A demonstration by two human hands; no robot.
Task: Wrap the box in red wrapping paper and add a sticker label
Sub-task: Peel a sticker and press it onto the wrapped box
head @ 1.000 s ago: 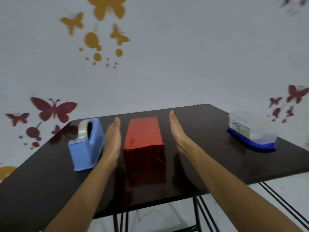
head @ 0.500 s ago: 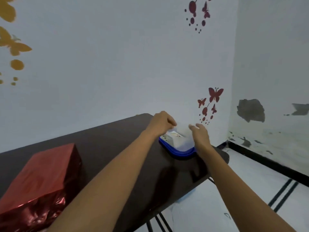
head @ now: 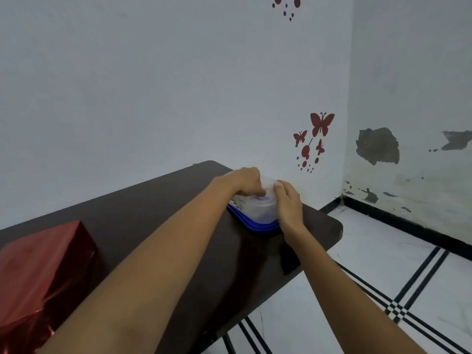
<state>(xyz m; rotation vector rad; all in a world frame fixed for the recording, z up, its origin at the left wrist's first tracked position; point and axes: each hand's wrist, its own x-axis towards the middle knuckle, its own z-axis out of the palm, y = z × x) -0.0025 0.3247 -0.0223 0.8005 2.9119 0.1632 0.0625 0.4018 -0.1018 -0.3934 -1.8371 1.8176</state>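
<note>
The box wrapped in shiny red paper [head: 40, 272] lies at the lower left on the dark table [head: 158, 213]. At the table's far right end stands a clear plastic container [head: 258, 210] on a blue lid-like base. My left hand [head: 242, 182] curls over the container's top from the left, fingers gripping it. My right hand [head: 288, 203] grips its right side, thumb on the top edge. What is inside the container is blurred; something white with print shows at its left.
The table's right edge and rounded corner [head: 337, 231] lie just past the container, with tiled floor [head: 383, 277] below. A white wall with red butterfly stickers [head: 319, 123] stands close behind.
A second ago both hands lay flat beside the red box. They moved right to the plastic container, the view turning with them. Both hands now grip it more closely.
</note>
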